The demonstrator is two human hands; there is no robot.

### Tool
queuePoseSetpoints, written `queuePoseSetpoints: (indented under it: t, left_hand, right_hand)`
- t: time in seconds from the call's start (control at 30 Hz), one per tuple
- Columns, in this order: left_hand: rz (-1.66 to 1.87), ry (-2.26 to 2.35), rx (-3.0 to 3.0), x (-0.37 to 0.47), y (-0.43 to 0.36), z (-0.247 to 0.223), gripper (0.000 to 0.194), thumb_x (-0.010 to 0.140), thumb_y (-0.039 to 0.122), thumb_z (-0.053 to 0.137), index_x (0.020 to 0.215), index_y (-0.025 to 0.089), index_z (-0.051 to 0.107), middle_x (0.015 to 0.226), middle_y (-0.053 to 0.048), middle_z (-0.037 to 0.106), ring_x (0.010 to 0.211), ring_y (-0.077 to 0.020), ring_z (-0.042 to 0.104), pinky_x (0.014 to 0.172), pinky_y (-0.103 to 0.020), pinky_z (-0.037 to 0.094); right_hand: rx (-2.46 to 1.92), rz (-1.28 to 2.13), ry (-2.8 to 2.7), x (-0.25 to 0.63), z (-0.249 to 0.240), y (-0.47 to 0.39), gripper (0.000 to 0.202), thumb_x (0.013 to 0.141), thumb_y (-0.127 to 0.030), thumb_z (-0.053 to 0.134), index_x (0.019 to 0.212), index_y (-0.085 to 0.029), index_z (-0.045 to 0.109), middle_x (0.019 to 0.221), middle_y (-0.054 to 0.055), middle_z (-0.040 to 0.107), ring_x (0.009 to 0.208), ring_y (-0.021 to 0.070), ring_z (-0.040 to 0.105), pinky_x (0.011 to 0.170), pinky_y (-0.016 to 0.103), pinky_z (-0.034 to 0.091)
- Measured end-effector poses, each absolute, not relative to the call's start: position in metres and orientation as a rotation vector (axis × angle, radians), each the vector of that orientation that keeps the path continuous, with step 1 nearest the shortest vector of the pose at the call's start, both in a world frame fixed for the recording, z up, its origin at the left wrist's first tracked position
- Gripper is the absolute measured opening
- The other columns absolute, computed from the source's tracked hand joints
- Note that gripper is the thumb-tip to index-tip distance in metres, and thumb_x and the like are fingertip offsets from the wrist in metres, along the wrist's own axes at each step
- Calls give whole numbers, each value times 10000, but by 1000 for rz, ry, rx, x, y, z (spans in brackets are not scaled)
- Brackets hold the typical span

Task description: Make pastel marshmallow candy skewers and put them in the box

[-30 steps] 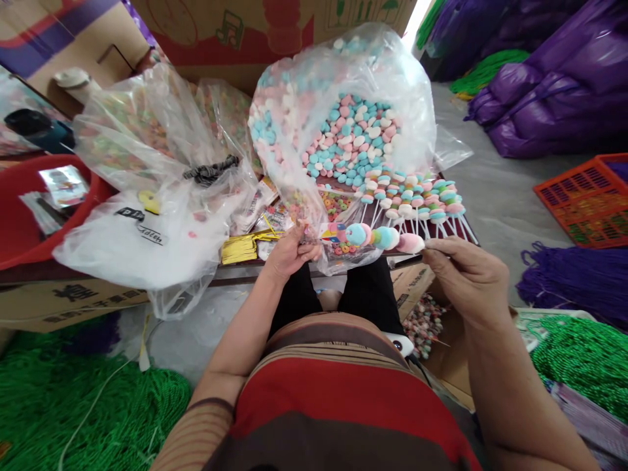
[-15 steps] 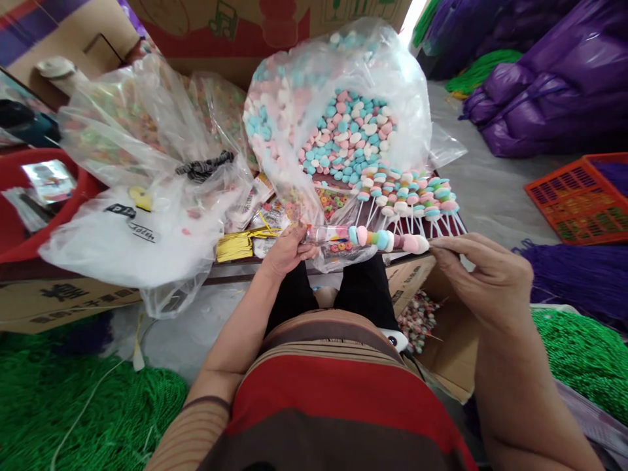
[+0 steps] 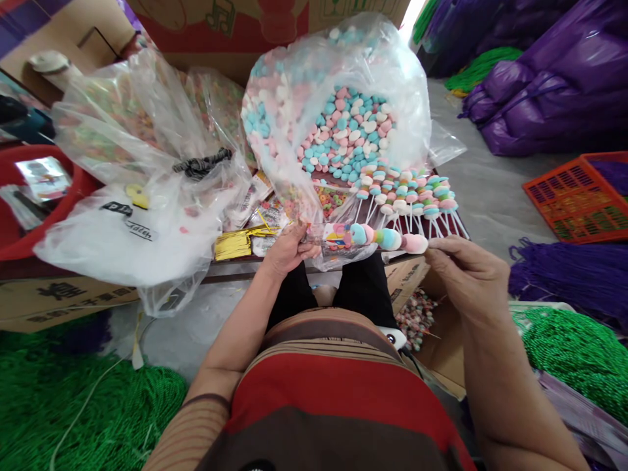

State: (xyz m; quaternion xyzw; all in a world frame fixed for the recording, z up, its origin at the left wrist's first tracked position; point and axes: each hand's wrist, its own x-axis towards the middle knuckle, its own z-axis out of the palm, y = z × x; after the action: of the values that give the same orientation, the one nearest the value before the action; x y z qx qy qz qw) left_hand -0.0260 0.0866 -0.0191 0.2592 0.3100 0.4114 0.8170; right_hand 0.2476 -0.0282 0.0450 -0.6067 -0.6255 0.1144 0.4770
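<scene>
My left hand pinches the closed end of a clear printed plastic sleeve. A candy skewer of blue, pink and green pieces lies level, its left part inside the sleeve. At its right end my right hand is closed with thumb and fingers pinched; the stick in them is mostly hidden. Behind it stands a cluster of finished-looking candy skewers on white sticks. Further back, a large clear bag lies open over blue, pink and white candies.
Yellow twist ties lie left of my left hand, with ring candies in a bag behind it. A red basin stands far left. Below right is a cardboard box with skewers inside; an orange crate is further right.
My right hand has moved left, pushing the candy skewer further into the sleeve. The sleeve's print now spreads wider. My left hand stays nearly in place.
</scene>
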Motion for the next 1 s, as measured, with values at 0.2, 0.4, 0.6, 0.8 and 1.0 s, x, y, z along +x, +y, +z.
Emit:
queuePoseSetpoints:
  t: [0.2, 0.4, 0.6, 0.8, 1.0]
  left_hand:
    - [887, 630, 511, -23, 85, -23, 507, 755, 483, 867, 639, 191, 469, 407, 146, 241, 318, -44, 322, 485, -242, 449]
    - [883, 684, 465, -23, 88, -27, 484, 755, 429, 878, 661, 188, 470, 420, 145, 290, 318, -29, 288, 464, -224, 443]
    - [867, 739, 595, -23, 85, -18, 506, 723, 489, 884, 666, 193, 477, 460, 124, 391, 340, -43, 373, 487, -232, 470]
    - [849, 711, 808, -27, 85, -4, 564, 635, 573, 906, 639, 174, 508, 526, 86, 424, 386, -37, 403, 412, -185, 277]
    - [904, 754, 948, -38, 86, 7, 555, 678, 612, 860, 648, 178, 515, 558, 91, 338, 407, -28, 359, 415, -181, 254]
  right_hand:
    - [-1457, 333, -1558, 247, 42, -30, 75, 890, -266, 725, 894, -299, 792, 796, -23, 767, 682, 180, 704, 626, 318, 547]
    - [-1496, 230, -1662, 256, 52, -33, 72, 902, -300, 724, 888, -314, 793, 777, 5, 754, 639, 177, 678, 582, 322, 526]
    - [-1519, 190, -1694, 258, 66, -33, 81, 930, -329, 701, 925, -345, 781, 805, 26, 758, 674, 209, 686, 607, 370, 540]
    - [-1518, 142, -1654, 250, 65, -30, 99, 929, -298, 705, 885, -357, 770, 858, 38, 761, 766, 228, 715, 696, 397, 589]
    - [-1526, 76, -1626, 251, 47, -29, 53, 901, -319, 744, 859, -308, 775, 791, -1, 752, 689, 188, 685, 642, 349, 549]
